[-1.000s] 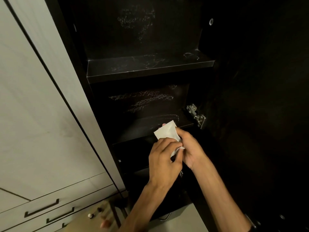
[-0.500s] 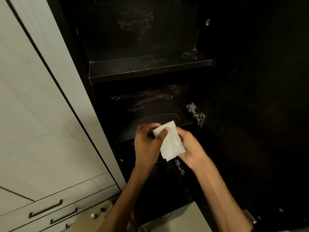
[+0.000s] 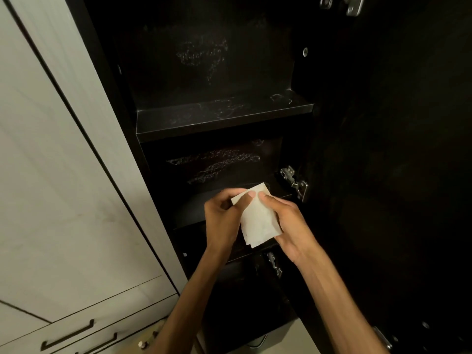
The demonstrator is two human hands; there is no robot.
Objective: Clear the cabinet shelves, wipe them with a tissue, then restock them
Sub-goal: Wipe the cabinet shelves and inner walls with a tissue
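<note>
A folded white tissue (image 3: 258, 221) is held between both hands in front of the open black cabinet. My left hand (image 3: 223, 218) pinches its upper left edge with the thumb on top. My right hand (image 3: 288, 221) grips its right side, thumb near the top edge. The upper shelf (image 3: 219, 116) is bare and shows pale dusty streaks. The lower shelf (image 3: 199, 208) lies just behind the hands and is partly hidden by them. No items stand on either shelf.
The open black cabinet door (image 3: 396, 175) hangs at the right on metal hinges (image 3: 296, 182). A pale cupboard panel (image 3: 51, 175) with dark drawer handles (image 3: 69, 335) fills the left. Small objects (image 3: 143, 343) lie low near the floor.
My left hand has come off the right hand and taken the tissue's top left edge, and the tissue now shows as a larger flat piece. The view has tilted upward.
</note>
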